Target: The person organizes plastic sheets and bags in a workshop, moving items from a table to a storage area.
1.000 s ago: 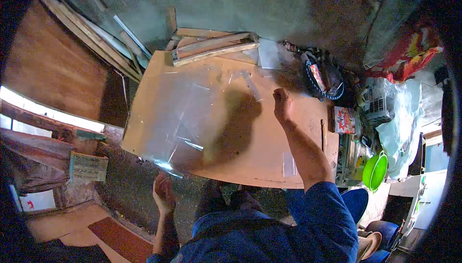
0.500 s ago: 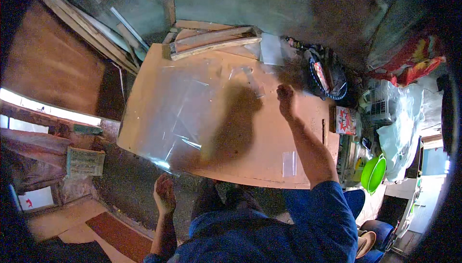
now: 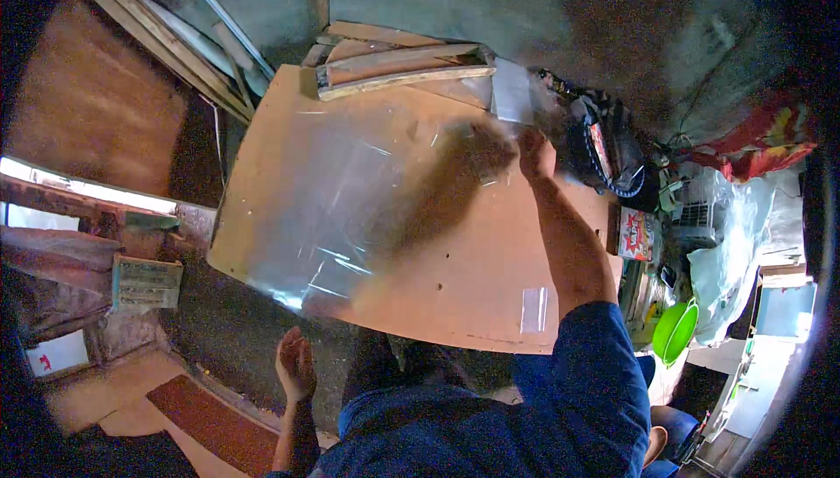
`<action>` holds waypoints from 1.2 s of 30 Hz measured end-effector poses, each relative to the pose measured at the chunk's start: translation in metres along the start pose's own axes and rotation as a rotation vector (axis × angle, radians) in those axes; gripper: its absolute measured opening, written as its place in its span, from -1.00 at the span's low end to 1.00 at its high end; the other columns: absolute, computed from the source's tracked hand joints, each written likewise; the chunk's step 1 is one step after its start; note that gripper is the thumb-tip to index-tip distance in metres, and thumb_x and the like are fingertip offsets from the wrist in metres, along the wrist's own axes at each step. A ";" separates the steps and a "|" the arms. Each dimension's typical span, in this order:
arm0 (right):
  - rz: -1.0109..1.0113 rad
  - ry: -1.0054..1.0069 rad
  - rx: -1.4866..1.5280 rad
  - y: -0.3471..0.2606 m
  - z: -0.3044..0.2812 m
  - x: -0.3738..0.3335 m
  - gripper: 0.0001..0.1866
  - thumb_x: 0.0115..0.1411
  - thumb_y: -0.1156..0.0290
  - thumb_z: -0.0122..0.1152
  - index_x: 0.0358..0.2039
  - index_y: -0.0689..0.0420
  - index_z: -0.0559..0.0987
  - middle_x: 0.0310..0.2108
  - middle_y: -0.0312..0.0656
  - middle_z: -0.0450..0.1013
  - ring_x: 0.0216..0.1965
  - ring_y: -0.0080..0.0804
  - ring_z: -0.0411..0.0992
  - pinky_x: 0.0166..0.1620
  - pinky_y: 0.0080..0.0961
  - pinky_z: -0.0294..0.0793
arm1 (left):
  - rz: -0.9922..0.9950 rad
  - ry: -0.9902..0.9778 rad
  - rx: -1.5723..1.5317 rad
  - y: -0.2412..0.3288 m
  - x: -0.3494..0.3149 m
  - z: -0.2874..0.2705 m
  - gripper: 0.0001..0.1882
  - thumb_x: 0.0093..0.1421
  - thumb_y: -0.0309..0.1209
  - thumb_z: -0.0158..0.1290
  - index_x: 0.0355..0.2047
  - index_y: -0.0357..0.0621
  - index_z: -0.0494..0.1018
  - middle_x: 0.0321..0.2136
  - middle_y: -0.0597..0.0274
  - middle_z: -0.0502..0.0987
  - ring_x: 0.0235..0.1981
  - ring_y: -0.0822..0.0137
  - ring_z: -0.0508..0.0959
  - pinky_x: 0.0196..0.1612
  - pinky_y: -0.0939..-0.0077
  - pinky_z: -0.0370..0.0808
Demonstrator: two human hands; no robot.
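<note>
My right hand reaches over the far right part of an orange-brown tabletop, its fingers curled. Anything they hold is hidden. Just beyond the fingers sits a grey-white flat piece. My left hand hangs off the table's near left edge, fingers up and loosely apart, nothing in them. A clear plastic sheet with shiny creases covers the tabletop's left half. At the near right corner lies a small clear plastic rectangle.
A wooden frame and loose boards lie along the far edge. Beside my right hand is a dark bag. On the right stand a printed carton and a green basin. A brown panel leans at the left.
My right hand has moved farther out across the table, toward the grey-white piece. My left hand is slightly lower, its fingers looser. The whole view has turned a little.
</note>
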State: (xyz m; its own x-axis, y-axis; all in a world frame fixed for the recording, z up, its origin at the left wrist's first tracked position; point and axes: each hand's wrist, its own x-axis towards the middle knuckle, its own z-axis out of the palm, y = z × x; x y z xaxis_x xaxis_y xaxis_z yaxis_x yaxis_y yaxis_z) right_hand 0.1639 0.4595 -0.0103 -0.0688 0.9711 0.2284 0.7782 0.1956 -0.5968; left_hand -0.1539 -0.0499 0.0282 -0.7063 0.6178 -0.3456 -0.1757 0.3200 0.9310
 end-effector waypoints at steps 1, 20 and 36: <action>-0.001 -0.028 -0.044 0.010 0.003 0.009 -0.72 0.16 0.17 0.04 -0.30 0.12 0.50 -0.33 0.08 0.46 -0.24 0.13 0.42 -0.20 -0.21 0.40 | -0.010 -0.011 0.069 0.003 0.000 0.001 -0.65 0.22 -0.41 0.02 -0.01 -0.29 0.33 -0.20 0.19 0.48 -0.18 0.37 0.47 -0.09 0.54 0.39; -0.026 -0.173 -0.660 0.027 0.056 0.074 -0.71 0.14 0.15 -0.01 -0.20 -0.04 0.54 -0.21 -0.04 0.50 -0.15 0.00 0.46 -0.13 -0.13 0.45 | -0.059 0.028 0.407 -0.024 0.009 -0.036 -0.62 0.22 -0.36 0.04 0.00 -0.26 0.34 -0.16 0.11 0.48 -0.17 0.35 0.49 -0.11 0.50 0.43; -0.147 0.463 0.626 -0.081 -0.082 0.095 -0.80 0.17 0.44 0.16 -0.22 0.27 0.54 -0.28 -0.24 0.52 -0.28 -0.51 0.42 -0.18 -0.57 0.38 | -0.018 -0.010 0.163 -0.028 0.005 -0.029 -0.69 0.22 -0.42 0.03 -0.05 -0.30 0.38 -0.18 0.10 0.51 -0.15 0.36 0.50 -0.04 0.48 0.40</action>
State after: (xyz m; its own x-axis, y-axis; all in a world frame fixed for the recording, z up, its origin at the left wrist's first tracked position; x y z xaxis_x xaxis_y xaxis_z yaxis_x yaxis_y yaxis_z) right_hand 0.1459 0.5244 0.1229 0.2296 0.8006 0.5535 0.2760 0.4918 -0.8258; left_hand -0.1726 -0.0768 0.0040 -0.6967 0.6181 -0.3642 -0.0744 0.4426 0.8936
